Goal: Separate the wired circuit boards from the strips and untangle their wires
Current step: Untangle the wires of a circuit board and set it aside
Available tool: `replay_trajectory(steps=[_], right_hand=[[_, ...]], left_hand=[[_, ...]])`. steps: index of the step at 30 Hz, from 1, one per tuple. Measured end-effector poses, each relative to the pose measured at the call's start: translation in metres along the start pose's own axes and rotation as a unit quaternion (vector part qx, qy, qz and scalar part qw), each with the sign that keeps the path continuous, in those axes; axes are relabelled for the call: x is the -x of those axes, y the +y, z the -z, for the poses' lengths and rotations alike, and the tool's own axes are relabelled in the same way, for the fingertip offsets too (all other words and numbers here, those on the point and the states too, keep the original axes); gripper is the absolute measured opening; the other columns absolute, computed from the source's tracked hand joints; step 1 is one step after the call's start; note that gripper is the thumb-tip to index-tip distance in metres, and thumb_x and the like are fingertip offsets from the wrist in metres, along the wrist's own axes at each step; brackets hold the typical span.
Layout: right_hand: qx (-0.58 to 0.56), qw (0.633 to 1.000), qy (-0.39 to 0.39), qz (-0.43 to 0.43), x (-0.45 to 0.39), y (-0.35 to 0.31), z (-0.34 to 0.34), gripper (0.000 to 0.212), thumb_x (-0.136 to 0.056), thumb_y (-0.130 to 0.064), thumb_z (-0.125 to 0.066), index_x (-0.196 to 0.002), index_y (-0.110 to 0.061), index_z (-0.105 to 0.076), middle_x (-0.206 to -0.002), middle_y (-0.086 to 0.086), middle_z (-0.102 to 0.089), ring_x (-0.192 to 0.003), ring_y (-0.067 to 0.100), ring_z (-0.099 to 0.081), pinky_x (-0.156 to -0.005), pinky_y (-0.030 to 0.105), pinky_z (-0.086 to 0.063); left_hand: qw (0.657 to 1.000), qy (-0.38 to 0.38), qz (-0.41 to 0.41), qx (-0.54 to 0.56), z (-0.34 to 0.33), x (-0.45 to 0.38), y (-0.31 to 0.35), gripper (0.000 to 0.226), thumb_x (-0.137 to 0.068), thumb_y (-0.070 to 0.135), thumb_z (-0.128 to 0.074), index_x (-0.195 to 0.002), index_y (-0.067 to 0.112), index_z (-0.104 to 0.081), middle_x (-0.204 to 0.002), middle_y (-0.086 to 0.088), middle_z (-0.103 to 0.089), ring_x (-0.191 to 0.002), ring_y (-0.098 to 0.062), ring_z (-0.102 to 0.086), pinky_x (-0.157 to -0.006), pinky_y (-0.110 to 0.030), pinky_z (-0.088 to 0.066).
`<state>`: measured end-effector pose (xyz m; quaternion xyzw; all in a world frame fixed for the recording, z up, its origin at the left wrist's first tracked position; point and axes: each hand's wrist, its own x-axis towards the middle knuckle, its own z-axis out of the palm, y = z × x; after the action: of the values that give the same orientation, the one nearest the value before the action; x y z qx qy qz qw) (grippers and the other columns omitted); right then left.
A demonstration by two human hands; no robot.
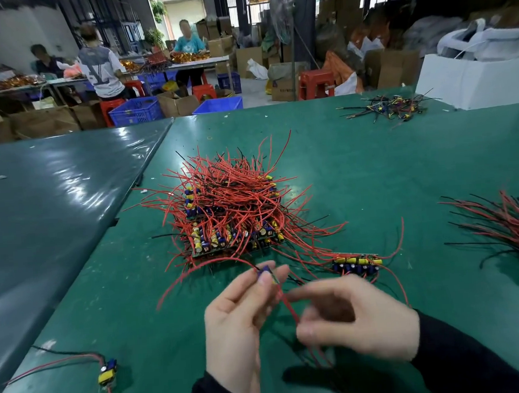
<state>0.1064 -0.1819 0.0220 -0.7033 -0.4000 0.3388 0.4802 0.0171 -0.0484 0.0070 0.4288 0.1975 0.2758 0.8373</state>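
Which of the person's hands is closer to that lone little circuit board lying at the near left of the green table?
Left. The left hand is right of the lone circuit board, apart from it; the right hand lies farther right, beyond the left one.

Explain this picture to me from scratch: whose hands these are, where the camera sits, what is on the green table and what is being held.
There is no machine here, only a person working bare-handed. The one picture comes from a camera worn on the head, looking down at the green table. The left hand pinches a small circuit board at its fingertips. The right hand, blurred, seems to pinch that board's red wire. Ahead lies a tangled heap of boards and wires. A strip of joined boards lies to its right, a single board near left, and another bundle far right.
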Motion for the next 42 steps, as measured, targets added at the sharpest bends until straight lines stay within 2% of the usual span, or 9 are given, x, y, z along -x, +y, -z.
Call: replay_trajectory(steps=[3, 8, 12, 14, 19, 23, 27, 38, 42], right_hand=[[-0.124, 0.986, 0.107, 0.037, -0.005, -0.001, -0.002, 0.021, -0.07, -0.03, -0.073, -0.091, -0.024, -0.074, -0.086, 0.008, -0.074, -0.076, 0.014, -0.067, -0.068, 0.026, -0.055], [-0.235, 0.967, 0.093, 0.023, -0.006, -0.002, -0.013, 0.018, -0.072, -0.026, -0.078, -0.081, -0.011, -0.074, -0.073, 0.008, -0.072, -0.058, 0.016, -0.066, -0.052, 0.018, -0.049], [-0.205, 0.972, 0.104, 0.045, -0.006, -0.002, -0.012, 0.014, -0.079, -0.026, -0.072, -0.07, -0.014, -0.074, -0.057, 0.004, -0.063, -0.042, 0.009, -0.047, -0.044, 0.013, -0.037], [-0.194, 0.973, 0.114, 0.045, -0.007, -0.001, -0.012, 0.019, -0.076, -0.028, -0.064, -0.069, -0.013, -0.073, -0.054, 0.003, -0.061, -0.039, 0.008, -0.044, -0.043, 0.014, -0.035], [-0.179, 0.978, 0.102, 0.037, -0.007, 0.0, -0.016, 0.025, -0.074, -0.031, -0.061, -0.072, -0.007, -0.069, -0.05, 0.002, -0.059, -0.037, 0.008, -0.045, -0.042, 0.015, -0.037], [-0.163, 0.982, 0.081, 0.045, -0.006, 0.001, -0.019, 0.024, -0.074, -0.032, -0.061, -0.07, -0.01, -0.069, -0.051, 0.002, -0.059, -0.038, 0.009, -0.046, -0.042, 0.016, -0.039], [-0.156, 0.984, 0.072, 0.044, -0.007, 0.001, -0.015, 0.023, -0.075, -0.033, -0.062, -0.072, -0.011, -0.07, -0.051, 0.002, -0.06, -0.039, 0.01, -0.047, -0.042, 0.017, -0.039], [-0.087, 0.995, 0.039, 0.017, -0.001, -0.002, -0.015, 0.019, -0.092, -0.011, -0.059, -0.077, -0.01, -0.07, -0.05, -0.003, -0.056, -0.044, 0.009, -0.048, -0.043, 0.016, -0.04], [-0.08, 0.996, 0.047, 0.015, 0.012, -0.005, -0.019, 0.018, -0.088, -0.023, -0.062, -0.075, -0.014, -0.071, -0.049, -0.004, -0.056, -0.041, 0.006, -0.046, -0.041, 0.015, -0.038]], left_hand=[[0.998, -0.025, -0.031, -0.048, -0.003, 0.005, -0.008, 0.033, -0.057, 0.021, -0.072, -0.088, 0.009, -0.077, -0.094, -0.017, -0.073, -0.089, -0.022, -0.069, -0.082, -0.026, -0.056], [0.986, -0.059, -0.08, -0.13, -0.002, 0.008, -0.012, 0.03, -0.059, 0.032, -0.071, -0.083, 0.014, -0.078, -0.096, -0.005, -0.072, -0.088, -0.018, -0.064, -0.082, -0.035, -0.049], [0.976, -0.085, -0.097, -0.173, -0.002, 0.008, -0.01, 0.031, -0.065, 0.035, -0.065, -0.078, 0.01, -0.078, -0.094, -0.003, -0.072, -0.098, -0.01, -0.065, -0.085, -0.019, -0.045], [0.969, -0.071, -0.119, -0.205, -0.002, 0.006, -0.009, 0.029, -0.068, 0.035, -0.063, -0.072, 0.009, -0.076, -0.092, 0.001, -0.074, -0.1, -0.007, -0.066, -0.082, -0.023, -0.047], [0.968, -0.011, -0.159, -0.194, 0.006, -0.001, -0.002, 0.018, -0.066, 0.023, -0.068, -0.068, 0.005, -0.074, -0.091, -0.002, -0.075, -0.078, -0.011, -0.069, -0.063, -0.026, -0.055], [0.968, 0.0, -0.169, -0.188, 0.009, -0.002, 0.0, 0.014, -0.072, -0.001, -0.069, -0.077, 0.01, -0.076, -0.071, -0.013, -0.072, -0.06, -0.019, -0.068, -0.058, -0.02, -0.053], [0.975, 0.0, -0.137, -0.173, 0.01, -0.009, 0.007, 0.012, -0.077, 0.001, -0.065, -0.068, 0.001, -0.074, -0.07, -0.012, -0.072, -0.053, -0.016, -0.065, -0.052, -0.019, -0.051], [0.97, 0.086, -0.177, -0.14, 0.025, -0.024, 0.019, 0.018, -0.093, 0.001, -0.049, -0.086, -0.002, -0.065, -0.062, -0.004, -0.067, -0.054, -0.013, -0.065, -0.045, -0.018, -0.049], [0.962, 0.078, -0.201, -0.166, 0.024, -0.023, 0.016, 0.017, -0.092, 0.0, -0.052, -0.085, 0.005, -0.067, -0.063, -0.006, -0.069, -0.052, -0.015, -0.066, -0.044, -0.018, -0.048]])
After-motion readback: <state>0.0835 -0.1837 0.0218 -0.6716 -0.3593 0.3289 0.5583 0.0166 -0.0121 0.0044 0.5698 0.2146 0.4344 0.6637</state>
